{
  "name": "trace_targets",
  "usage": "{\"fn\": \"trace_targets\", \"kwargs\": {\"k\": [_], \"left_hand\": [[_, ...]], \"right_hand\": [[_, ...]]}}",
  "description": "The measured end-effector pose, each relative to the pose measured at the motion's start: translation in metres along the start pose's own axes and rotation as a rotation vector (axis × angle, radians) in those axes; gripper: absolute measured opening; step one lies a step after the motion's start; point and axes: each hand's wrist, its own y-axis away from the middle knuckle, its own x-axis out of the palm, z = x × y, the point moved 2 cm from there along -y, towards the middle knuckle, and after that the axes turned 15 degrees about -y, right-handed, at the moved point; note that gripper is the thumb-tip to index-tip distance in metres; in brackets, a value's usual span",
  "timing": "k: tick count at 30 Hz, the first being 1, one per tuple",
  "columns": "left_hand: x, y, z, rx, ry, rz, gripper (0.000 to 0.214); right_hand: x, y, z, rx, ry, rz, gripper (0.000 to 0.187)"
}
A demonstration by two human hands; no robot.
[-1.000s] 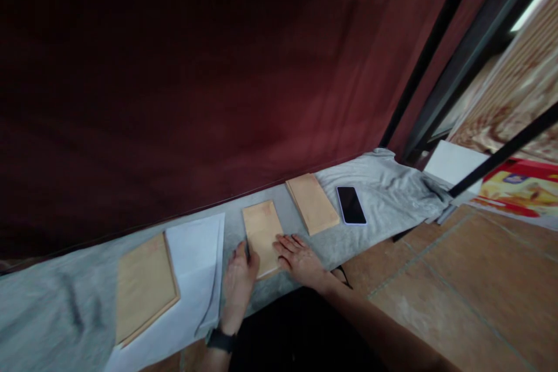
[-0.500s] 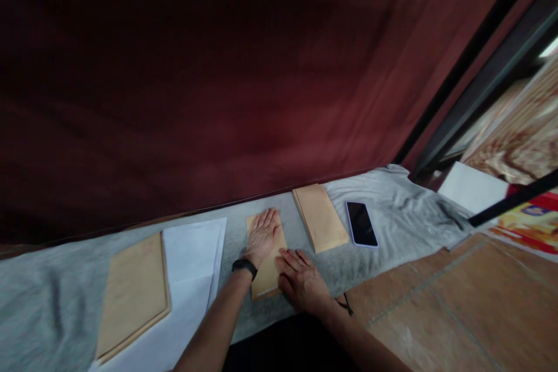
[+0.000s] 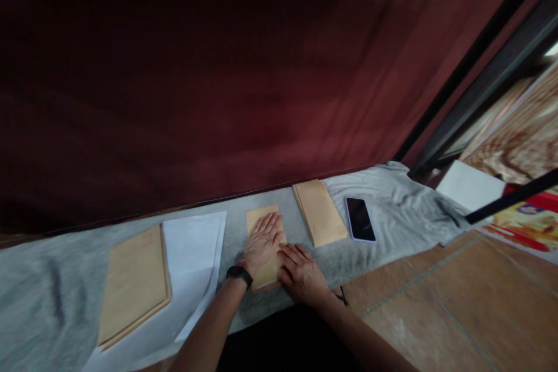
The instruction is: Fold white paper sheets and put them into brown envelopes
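Observation:
A brown paper envelope (image 3: 267,275) lies flat on the grey cloth in front of me. My left hand (image 3: 260,242) rests on it palm down, fingers stretched out toward its far end. At the envelope's right edge, my right hand (image 3: 303,275) lies low with its fingers extended, fingertips touching the paper. Just right of the hands is a small stack of brown envelopes (image 3: 320,213). On the far left a larger stack of brown envelopes (image 3: 133,285) sits partly over white paper sheets (image 3: 192,256).
A phone (image 3: 360,220) with a dark screen lies right of the small stack. Grey cloth (image 3: 405,215) covers the surface, with a dark red panel (image 3: 270,99) rising behind it. Dark metal bars (image 3: 462,64) slant at the right, above the tiled floor (image 3: 479,296).
My left hand has slid slightly toward me along the envelope, baring more of its far end. My right hand stays at the right edge. The view has shifted slightly.

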Motion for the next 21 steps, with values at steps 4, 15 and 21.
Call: {"fn": "trace_targets", "kwargs": {"k": [4,15,21], "left_hand": [[-0.003,0.014,-0.007,0.012,0.013,0.002,0.057],[-0.008,0.06,-0.025,0.039,0.016,-0.014,0.057],[-0.016,0.085,-0.037,0.045,0.038,-0.021,0.06]], "right_hand": [[0.002,0.001,-0.002,0.025,-0.026,-0.004,0.043],[0.0,0.003,-0.007,0.004,-0.026,-0.012,0.043],[0.0,0.004,-0.004,-0.003,-0.05,-0.038,0.036]]}}
